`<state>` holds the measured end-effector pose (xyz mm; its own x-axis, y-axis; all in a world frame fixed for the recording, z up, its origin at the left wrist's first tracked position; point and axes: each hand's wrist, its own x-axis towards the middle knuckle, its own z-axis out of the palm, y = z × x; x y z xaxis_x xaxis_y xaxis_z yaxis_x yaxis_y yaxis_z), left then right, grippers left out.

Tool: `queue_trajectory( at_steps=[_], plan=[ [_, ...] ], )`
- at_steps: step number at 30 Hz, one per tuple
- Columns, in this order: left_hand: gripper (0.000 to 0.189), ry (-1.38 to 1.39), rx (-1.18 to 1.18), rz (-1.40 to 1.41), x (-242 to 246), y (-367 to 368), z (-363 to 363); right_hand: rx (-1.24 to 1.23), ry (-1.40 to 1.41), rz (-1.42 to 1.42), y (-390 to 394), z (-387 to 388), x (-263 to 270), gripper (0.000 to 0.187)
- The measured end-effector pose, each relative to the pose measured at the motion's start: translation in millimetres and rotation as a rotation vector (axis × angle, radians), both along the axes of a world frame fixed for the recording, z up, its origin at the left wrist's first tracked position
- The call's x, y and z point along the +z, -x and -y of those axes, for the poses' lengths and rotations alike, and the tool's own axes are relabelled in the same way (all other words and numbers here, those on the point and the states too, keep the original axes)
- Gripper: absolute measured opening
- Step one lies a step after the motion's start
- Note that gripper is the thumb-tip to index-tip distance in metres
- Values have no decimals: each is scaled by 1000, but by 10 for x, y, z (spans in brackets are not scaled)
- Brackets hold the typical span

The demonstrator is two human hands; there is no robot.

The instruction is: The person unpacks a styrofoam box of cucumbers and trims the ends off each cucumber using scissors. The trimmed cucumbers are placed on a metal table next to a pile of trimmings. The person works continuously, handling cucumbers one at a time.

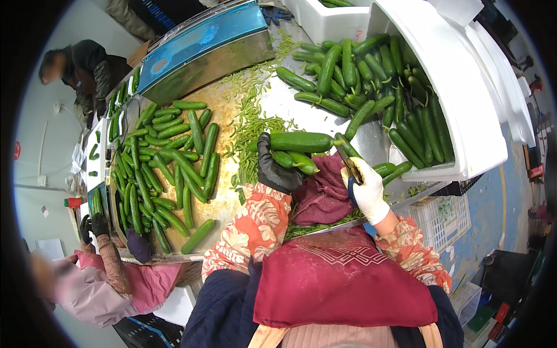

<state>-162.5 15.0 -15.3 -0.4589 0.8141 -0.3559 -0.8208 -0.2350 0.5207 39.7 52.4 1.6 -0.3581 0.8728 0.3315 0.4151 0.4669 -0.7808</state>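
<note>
Several green cucumbers (300, 142) lie in my left hand (278, 169), which wears a black glove and is closed around them. In my right hand (367, 187), gloved in white, is a pair of scissors (350, 174) with dark blue handles; the blades are at the stem end of the largest held cucumber. Beneath and between the hands lies a maroon cloth (324, 191) at the table's near edge. Cut green stem ends (250, 126) form a strip on the metal table beyond my left hand. More cucumbers (328, 69) spill from a tipped white foam box (470, 104) at the right.
A heap of cucumbers (174, 169) covers the table's left part. Behind it stands a metal box with a blue top (204, 41). A co-worker in pink (109, 287) handles cucumbers at the far left; another person (91, 69) leans in beyond. A white crate (444, 217) sits low at right.
</note>
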Motion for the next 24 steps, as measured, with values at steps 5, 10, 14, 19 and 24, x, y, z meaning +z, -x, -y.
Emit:
queue_trajectory(
  at_steps=[5, 10, 14, 19, 24],
  plan=[
    [47, 12, 115, 150, 404, -215, -103, 14, 41, -25, -56, 6, -82, 32],
    [50, -97, 89, 82, 218, -223, -44, -12, 48, -47, -53, -29, 24, 33],
    [70, -375, -238, 528, -125, 102, -36, 63, 401, -218, -30, -3, 90, 30],
    [71, -383, -490, 107, -324, 267, -61, 103, -104, 45, -47, -49, -7, 29],
    [59, -159, -258, 169, -410, 302, -27, 53, 10, 21, -18, -51, -57, 27]
  ],
)
